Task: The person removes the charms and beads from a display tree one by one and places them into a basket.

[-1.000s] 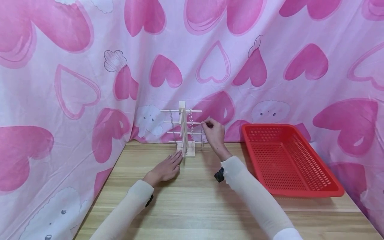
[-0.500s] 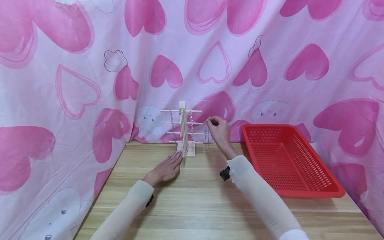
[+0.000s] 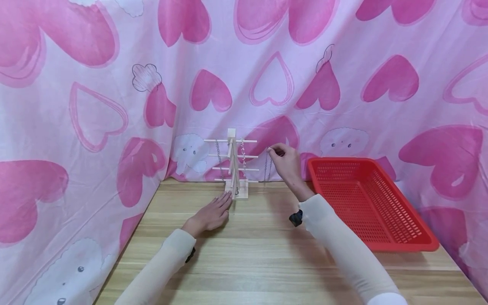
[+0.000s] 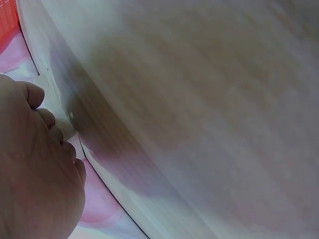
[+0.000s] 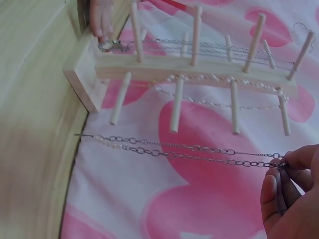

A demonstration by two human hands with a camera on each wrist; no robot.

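Observation:
A wooden stand [image 3: 233, 163] with several pegs rises from a square base near the back of the table. My right hand [image 3: 286, 164] pinches a silver chain necklace [image 5: 169, 154] between thumb and fingertips, to the right of the pegs. The necklace hangs down in two strands, apart from the stand, with a few pale beads near its lower end. On the stand hang a beaded necklace [image 5: 219, 102] at the right and silver chains [image 3: 218, 153] at the left. My left hand [image 3: 211, 212] lies with fingers extended, its fingertips at the base of the stand.
A red plastic basket [image 3: 375, 246] with slotted walls stands on the right of the wooden table [image 3: 228, 271]. A pink heart-patterned cloth [image 3: 211, 51] hangs behind the table and along both sides.
My right hand has moved right, away from the stand's pegs, carrying the chain necklace clear of them. The left hand stays at the base.

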